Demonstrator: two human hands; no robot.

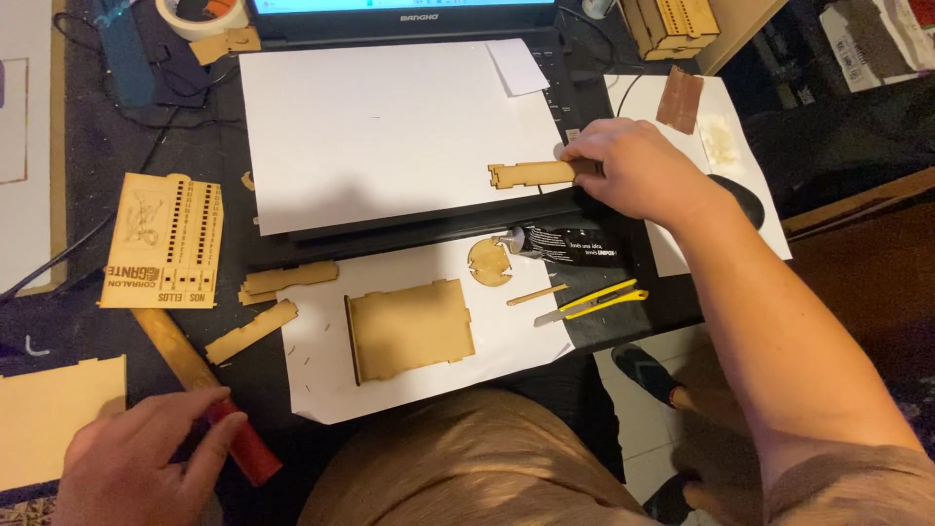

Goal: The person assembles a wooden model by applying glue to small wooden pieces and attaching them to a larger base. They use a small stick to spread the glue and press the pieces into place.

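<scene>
Right hand [633,170] pinches the right end of a notched wooden strip [531,174] lying flat on the white sheet [390,127] over the laptop, long axis left-right, pointing left; left hand [136,468] grips a red-handled tool [209,394] at the tabletop's near-left edge.

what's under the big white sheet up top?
A black laptop: its front edge and some right-side keys show around the white sheet. The rest of the keyboard is covered. The right hand holds a wooden strip on the sheet.
</scene>
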